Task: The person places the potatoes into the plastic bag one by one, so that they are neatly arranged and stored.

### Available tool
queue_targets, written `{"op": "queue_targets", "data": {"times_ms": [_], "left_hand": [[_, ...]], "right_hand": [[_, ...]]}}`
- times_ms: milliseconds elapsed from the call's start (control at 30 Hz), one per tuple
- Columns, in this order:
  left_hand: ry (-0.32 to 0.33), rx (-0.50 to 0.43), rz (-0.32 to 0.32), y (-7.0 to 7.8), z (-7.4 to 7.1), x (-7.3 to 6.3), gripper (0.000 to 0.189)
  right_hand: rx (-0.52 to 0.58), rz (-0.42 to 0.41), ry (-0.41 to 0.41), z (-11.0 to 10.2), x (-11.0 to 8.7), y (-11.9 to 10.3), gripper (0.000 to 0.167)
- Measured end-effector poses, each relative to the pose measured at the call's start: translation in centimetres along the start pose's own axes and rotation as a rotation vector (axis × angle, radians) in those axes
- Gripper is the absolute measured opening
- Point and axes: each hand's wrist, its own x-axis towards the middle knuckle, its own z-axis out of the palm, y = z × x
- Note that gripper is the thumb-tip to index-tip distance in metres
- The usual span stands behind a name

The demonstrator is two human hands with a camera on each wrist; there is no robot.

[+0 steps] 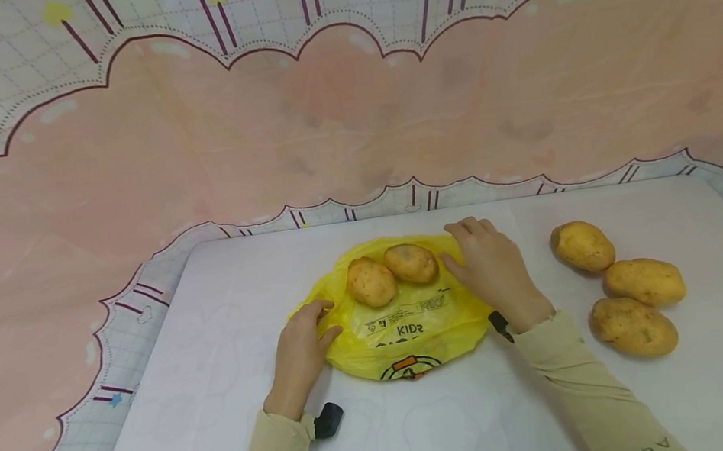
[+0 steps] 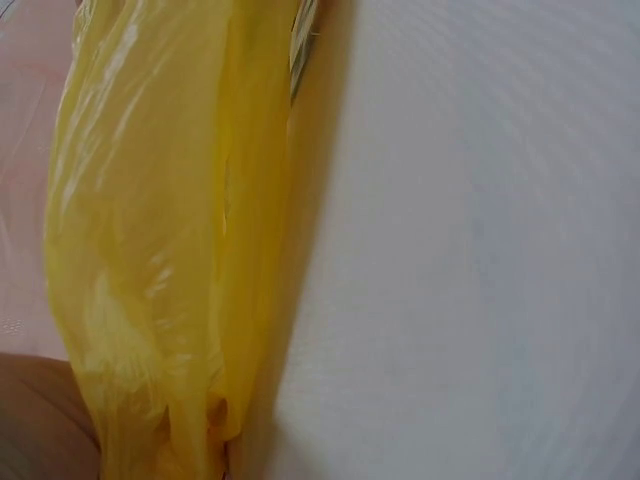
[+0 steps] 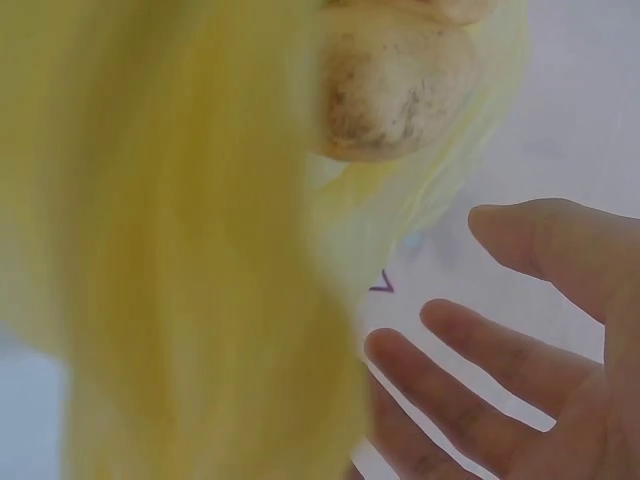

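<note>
Nearest, the left edge of a yellow bag is met by the left hand, its thumb and fingers set apart at the rim; whether any film is pinched cannot be told. At the opposite edge the right hand is held with fingers spread and straight, nothing being gripped. Between the two hands the bag is spread, and within its rim a rounder potato is seen nearer the left fingers, with a second potato just beyond, toward the right fingertips. The step in hand is judged to be the managing of the bag's mouth around these two. If the rim is to be lifted, a secure hold on both sides would be called for. To the right of the right hand, three loose potatoes are grouped closely; for these, a reach outward by that hand would be needed. Farthest, beyond both hands, a printed cloth is hung.
</note>
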Motion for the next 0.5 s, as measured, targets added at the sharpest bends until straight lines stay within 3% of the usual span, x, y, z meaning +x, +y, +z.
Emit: {"op": "queue_targets", "data": {"times_ms": [500], "left_hand": [[0.007,-0.003,0.005,0.0,0.0,0.0,0.04]], "right_hand": [[0.019,0.053,-0.033,-0.2,-0.2,2.1,0.043]]}}
